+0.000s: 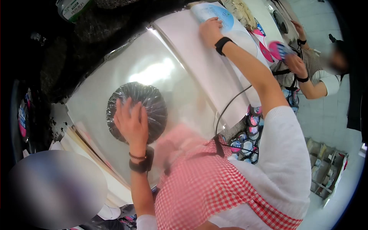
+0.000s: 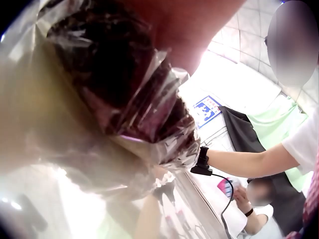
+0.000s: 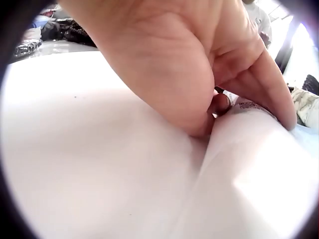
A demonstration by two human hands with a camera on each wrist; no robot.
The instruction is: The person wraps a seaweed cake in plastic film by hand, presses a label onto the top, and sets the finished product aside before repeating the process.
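A round, flat cake-shaped bundle (image 1: pixel 156 103), dark and wrapped in crinkled clear film, lies on a clear plastic sheet. My left hand (image 1: pixel 132 124) rests on top of it with fingers spread. In the left wrist view the film (image 2: pixel 169 119) is bunched around the dark contents. Farther up the table, my right hand (image 1: pixel 211 32) is at a white label (image 1: pixel 226 17) with a blue round print. From the right wrist, the thumb and fingers of this hand (image 3: pixel 199 64) pinch a raised fold of the white label (image 3: pixel 249 129) near small printed text.
Large clear plastic sheets (image 1: pixel 191 96) and white paper (image 1: pixel 184 34) cover the table. Black plastic (image 1: pixel 96 27) and a green-lidded jar (image 1: pixel 74 8) lie at the far left. Across at right, another person (image 1: pixel 314 73) holds a pink-and-blue round pack (image 1: pixel 279 50). Several round packs (image 1: pixel 245 143) sit below.
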